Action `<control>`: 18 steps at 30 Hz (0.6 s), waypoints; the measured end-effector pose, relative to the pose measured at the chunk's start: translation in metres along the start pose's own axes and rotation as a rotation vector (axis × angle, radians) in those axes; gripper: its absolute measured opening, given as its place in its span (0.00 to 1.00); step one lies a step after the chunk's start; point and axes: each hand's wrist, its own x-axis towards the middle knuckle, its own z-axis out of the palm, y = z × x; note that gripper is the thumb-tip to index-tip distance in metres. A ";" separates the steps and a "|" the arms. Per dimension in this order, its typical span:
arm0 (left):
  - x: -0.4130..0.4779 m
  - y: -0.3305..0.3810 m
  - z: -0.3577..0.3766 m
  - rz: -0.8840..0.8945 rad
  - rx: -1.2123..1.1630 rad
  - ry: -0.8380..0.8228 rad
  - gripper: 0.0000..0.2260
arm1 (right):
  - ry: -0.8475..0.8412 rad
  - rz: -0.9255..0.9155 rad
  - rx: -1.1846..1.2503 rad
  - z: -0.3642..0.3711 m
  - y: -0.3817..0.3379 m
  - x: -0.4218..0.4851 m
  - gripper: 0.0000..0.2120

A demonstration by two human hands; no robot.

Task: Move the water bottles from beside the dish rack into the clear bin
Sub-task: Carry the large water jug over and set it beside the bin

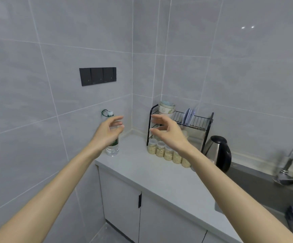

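Observation:
A clear water bottle with a green label and a white cap with a green loop stands upright at the counter's far left, against the wall. My left hand hovers in front of its upper half, fingers spread and curled, holding nothing. My right hand is raised in front of the black wire dish rack, fingers apart and also holding nothing. The bottle's middle is hidden behind my left hand. No clear bin is in view.
The dish rack holds stacked bowls and plates. Several grain-filled jars line up before it. A steel kettle stands to the right, then a sink with a faucet. The grey counter tops white cabinets.

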 end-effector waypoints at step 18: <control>0.186 -0.150 -0.032 -0.205 0.116 0.194 0.17 | -0.250 0.032 0.086 0.122 0.143 0.225 0.22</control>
